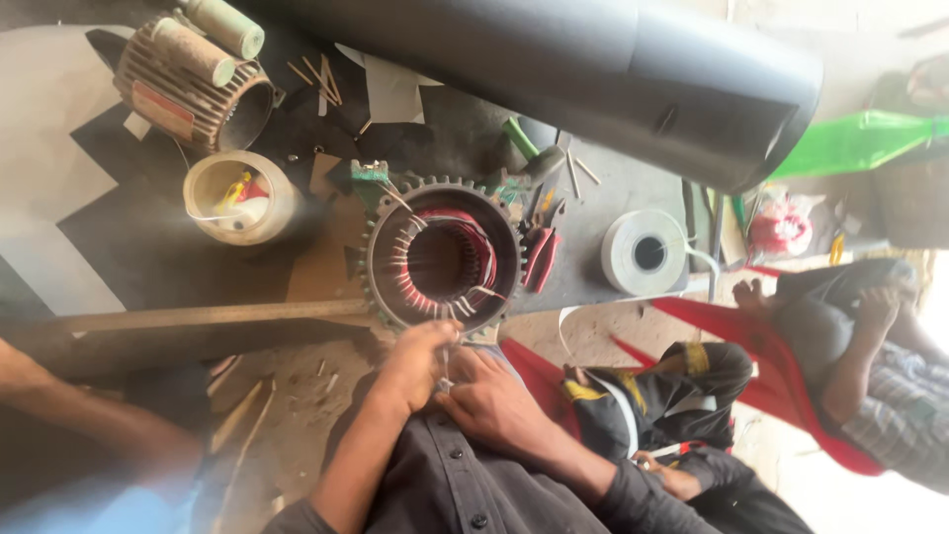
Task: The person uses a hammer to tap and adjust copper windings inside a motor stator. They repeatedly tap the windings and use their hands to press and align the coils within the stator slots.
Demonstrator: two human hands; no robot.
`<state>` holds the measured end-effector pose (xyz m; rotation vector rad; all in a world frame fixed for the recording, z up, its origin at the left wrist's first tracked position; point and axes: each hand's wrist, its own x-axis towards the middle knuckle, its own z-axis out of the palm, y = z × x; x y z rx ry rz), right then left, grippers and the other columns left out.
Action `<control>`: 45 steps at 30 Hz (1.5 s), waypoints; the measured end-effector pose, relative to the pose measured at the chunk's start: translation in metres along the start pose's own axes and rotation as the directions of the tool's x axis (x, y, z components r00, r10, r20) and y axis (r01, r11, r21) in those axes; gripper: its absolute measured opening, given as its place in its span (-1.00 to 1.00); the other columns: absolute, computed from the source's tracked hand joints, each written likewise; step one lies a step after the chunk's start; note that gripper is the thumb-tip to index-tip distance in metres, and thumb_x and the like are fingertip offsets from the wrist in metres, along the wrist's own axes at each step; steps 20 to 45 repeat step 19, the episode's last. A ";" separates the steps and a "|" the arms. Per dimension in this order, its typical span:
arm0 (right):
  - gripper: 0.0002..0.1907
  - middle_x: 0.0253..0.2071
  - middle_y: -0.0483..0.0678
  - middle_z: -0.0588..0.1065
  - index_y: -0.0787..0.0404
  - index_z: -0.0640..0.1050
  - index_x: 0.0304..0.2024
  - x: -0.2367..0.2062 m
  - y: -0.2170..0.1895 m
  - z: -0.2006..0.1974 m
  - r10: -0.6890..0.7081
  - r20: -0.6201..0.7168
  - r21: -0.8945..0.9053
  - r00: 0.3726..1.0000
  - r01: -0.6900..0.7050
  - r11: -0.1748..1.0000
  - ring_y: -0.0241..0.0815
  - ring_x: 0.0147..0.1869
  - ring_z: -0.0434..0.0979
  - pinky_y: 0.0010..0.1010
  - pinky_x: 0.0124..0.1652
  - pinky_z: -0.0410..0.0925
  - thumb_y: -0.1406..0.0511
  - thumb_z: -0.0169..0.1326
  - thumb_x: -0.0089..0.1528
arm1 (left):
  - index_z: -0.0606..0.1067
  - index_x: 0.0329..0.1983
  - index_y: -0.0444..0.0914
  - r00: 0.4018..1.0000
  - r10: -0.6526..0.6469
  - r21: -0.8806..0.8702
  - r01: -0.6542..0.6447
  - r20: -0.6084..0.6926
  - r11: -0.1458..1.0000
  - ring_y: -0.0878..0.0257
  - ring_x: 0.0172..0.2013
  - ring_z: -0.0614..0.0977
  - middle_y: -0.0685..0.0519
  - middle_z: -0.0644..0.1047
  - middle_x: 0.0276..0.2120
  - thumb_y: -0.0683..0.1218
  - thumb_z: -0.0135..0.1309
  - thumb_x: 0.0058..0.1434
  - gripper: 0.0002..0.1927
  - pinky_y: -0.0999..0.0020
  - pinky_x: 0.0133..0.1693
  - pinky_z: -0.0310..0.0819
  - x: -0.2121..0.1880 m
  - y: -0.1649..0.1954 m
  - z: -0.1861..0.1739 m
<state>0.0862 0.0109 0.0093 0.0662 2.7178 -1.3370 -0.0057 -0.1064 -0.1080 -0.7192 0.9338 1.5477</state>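
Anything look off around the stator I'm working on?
Small strips lie scattered across the table beyond the stator, and scraps litter the floor. Both hands, left hand and right hand, meet at its near rim. No visible damage.

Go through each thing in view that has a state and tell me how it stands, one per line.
Round finned motor stator with red windings: open-ended, on its side, thin strips sticking out of its slots.
Left hand: closed on something thin at the stator's near rim.
Right hand: closed, pressed against the left.
White tape roll: lying flat.
Cream plastic tub: lidless, small items inside.
Second ribbed motor housing: lying on its side.
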 end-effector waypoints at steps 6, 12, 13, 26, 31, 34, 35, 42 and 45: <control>-0.52 -0.45 0.06 0.57 0.27 0.55 -0.36 0.054 0.105 -0.099 0.397 -0.295 0.498 0.869 -0.214 0.840 -0.15 -0.40 0.57 -0.40 -0.26 0.42 0.20 -0.27 0.50 | 0.29 -0.61 -0.05 0.999 0.036 -0.329 -0.043 -0.028 0.943 0.49 -0.79 0.08 0.32 0.08 -0.79 0.07 -0.02 0.26 -0.68 0.49 -0.77 -0.20 0.020 -0.015 -0.002; -0.31 -0.29 0.02 0.67 0.28 0.64 -0.07 0.232 0.239 -0.131 0.719 0.384 0.922 0.579 -0.286 -0.262 -0.28 -0.40 0.51 -0.64 -0.61 0.02 -0.17 -0.13 0.33 | 0.40 -0.59 -0.30 0.748 0.617 0.673 -0.326 -0.247 0.664 0.23 -0.62 0.39 0.06 0.37 -0.70 0.07 -0.05 0.27 -0.58 0.14 -0.52 0.28 0.014 -0.027 0.016; -0.32 -0.30 0.02 0.64 0.24 0.64 -0.07 0.239 0.245 -0.130 0.737 0.430 0.903 0.521 -0.268 -0.337 -0.26 -0.40 0.49 -0.58 -0.58 0.09 -0.18 -0.11 0.31 | 0.43 -0.57 -0.31 0.738 0.622 0.727 -0.274 -0.261 0.630 0.16 -0.60 0.45 0.00 0.41 -0.68 0.09 -0.07 0.27 -0.57 0.10 -0.48 0.32 0.008 -0.026 0.023; -0.21 -0.10 0.12 0.57 0.22 0.53 0.04 0.237 0.272 -0.098 0.773 0.497 0.862 0.394 -0.121 -0.492 -0.04 -0.17 0.61 -0.40 -0.46 0.25 -0.29 -0.19 0.25 | 0.55 -0.46 -0.28 0.711 0.625 0.895 0.012 -0.321 0.445 -0.09 -0.40 0.63 -0.18 0.59 -0.51 0.16 -0.13 0.28 -0.53 0.01 -0.27 0.47 -0.031 -0.004 0.088; -0.21 -0.10 0.12 0.57 0.22 0.53 0.04 0.237 0.272 -0.098 0.773 0.497 0.862 0.394 -0.121 -0.492 -0.04 -0.17 0.61 -0.40 -0.46 0.25 -0.29 -0.19 0.25 | 0.55 -0.46 -0.28 0.711 0.625 0.895 0.012 -0.321 0.445 -0.09 -0.40 0.63 -0.18 0.59 -0.51 0.16 -0.13 0.28 -0.53 0.01 -0.27 0.47 -0.031 -0.004 0.088; -0.21 -0.10 0.12 0.57 0.22 0.53 0.04 0.237 0.272 -0.098 0.773 0.497 0.862 0.394 -0.121 -0.492 -0.04 -0.17 0.61 -0.40 -0.46 0.25 -0.29 -0.19 0.25 | 0.55 -0.46 -0.28 0.711 0.625 0.895 0.012 -0.321 0.445 -0.09 -0.40 0.63 -0.18 0.59 -0.51 0.16 -0.13 0.28 -0.53 0.01 -0.27 0.47 -0.031 -0.004 0.088; -0.21 -0.10 0.12 0.57 0.22 0.53 0.04 0.237 0.272 -0.098 0.773 0.497 0.862 0.394 -0.121 -0.492 -0.04 -0.17 0.61 -0.40 -0.46 0.25 -0.29 -0.19 0.25 | 0.55 -0.46 -0.28 0.711 0.625 0.895 0.012 -0.321 0.445 -0.09 -0.40 0.63 -0.18 0.59 -0.51 0.16 -0.13 0.28 -0.53 0.01 -0.27 0.47 -0.031 -0.004 0.088; -0.21 -0.10 0.12 0.57 0.22 0.53 0.04 0.237 0.272 -0.098 0.773 0.497 0.862 0.394 -0.121 -0.492 -0.04 -0.17 0.61 -0.40 -0.46 0.25 -0.29 -0.19 0.25 | 0.55 -0.46 -0.28 0.711 0.625 0.895 0.012 -0.321 0.445 -0.09 -0.40 0.63 -0.18 0.59 -0.51 0.16 -0.13 0.28 -0.53 0.01 -0.27 0.47 -0.031 -0.004 0.088; -0.21 -0.10 0.12 0.57 0.22 0.53 0.04 0.237 0.272 -0.098 0.773 0.497 0.862 0.394 -0.121 -0.492 -0.04 -0.17 0.61 -0.40 -0.46 0.25 -0.29 -0.19 0.25 | 0.55 -0.46 -0.28 0.711 0.625 0.895 0.012 -0.321 0.445 -0.09 -0.40 0.63 -0.18 0.59 -0.51 0.16 -0.13 0.28 -0.53 0.01 -0.27 0.47 -0.031 -0.004 0.088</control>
